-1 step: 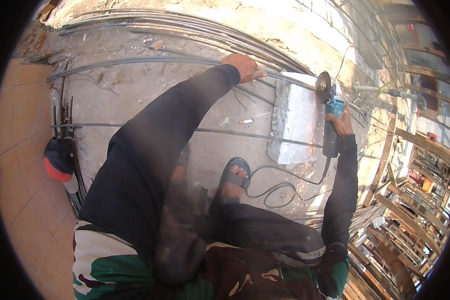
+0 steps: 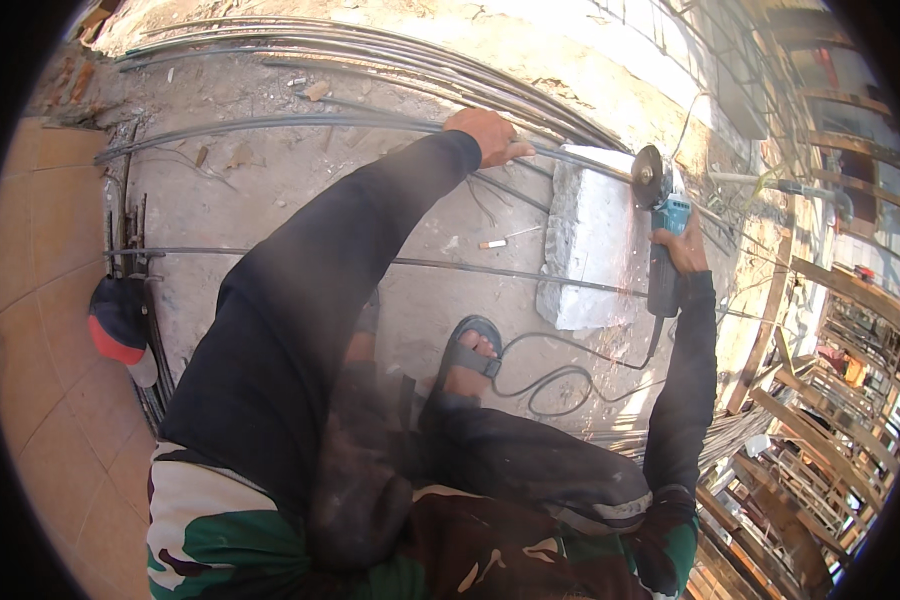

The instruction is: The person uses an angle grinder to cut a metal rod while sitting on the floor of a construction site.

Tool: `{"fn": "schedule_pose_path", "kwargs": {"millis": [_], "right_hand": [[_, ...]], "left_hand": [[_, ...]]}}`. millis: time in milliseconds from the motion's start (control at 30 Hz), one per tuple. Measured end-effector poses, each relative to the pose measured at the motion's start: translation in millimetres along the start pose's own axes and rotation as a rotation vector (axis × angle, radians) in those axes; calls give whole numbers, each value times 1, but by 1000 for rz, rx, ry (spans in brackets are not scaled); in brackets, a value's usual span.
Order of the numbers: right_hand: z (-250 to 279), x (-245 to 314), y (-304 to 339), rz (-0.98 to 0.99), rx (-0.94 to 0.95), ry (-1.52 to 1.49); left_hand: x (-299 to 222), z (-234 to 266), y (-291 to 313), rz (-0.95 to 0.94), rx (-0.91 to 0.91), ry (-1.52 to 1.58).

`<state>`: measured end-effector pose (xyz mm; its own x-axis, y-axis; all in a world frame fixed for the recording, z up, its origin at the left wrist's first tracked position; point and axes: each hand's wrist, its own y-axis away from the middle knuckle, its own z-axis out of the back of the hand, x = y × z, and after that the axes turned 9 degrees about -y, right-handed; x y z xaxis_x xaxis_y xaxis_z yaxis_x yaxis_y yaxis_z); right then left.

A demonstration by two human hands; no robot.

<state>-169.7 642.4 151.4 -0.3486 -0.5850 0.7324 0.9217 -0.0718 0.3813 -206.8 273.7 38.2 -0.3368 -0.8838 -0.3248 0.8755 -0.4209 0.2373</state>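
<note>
My left hand (image 2: 482,137) is closed round a few long thin steel rods (image 2: 320,119), which run across the ground and over a pale concrete block (image 2: 587,240). In my right hand (image 2: 684,246) is a teal and black angle grinder (image 2: 662,278), held upright by its body. Its round cutting disc (image 2: 647,177) meets the rods at the block's far right edge. Fine orange sparks stream from there down past the block's right side towards me. A dark cord (image 2: 570,370) trails from the grinder and loops on the ground beside my sandalled foot (image 2: 470,362).
Another bundle of rods (image 2: 370,45) lies along the far side. A single rod (image 2: 450,267) crosses in front of the block. A cap (image 2: 118,320) rests on upright bars by the tiled floor (image 2: 50,330) at left. Timber framing (image 2: 820,450) stands at right.
</note>
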Motion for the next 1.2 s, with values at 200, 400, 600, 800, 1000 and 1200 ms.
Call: {"fn": "schedule_pose_path", "kwargs": {"millis": [200,400,600,800,1000,1200], "right_hand": [[8,-29,-6,93,-3,10],[9,-32,-1,60,-17,-25],[-1,-16,-1,22,0,-47],[9,-39,3,56,-13,-60],[1,-35,13,37,-2,-109],[4,-40,14,56,-18,-81]], "left_hand": [[-1,-3,-4,-13,13,-10],[1,-4,-5,-25,13,-14],[4,-5,-2,-17,-7,-8],[-3,3,-2,-27,27,6],[-2,2,-3,0,71,-9],[-1,-1,-5,-11,37,-1]]}}
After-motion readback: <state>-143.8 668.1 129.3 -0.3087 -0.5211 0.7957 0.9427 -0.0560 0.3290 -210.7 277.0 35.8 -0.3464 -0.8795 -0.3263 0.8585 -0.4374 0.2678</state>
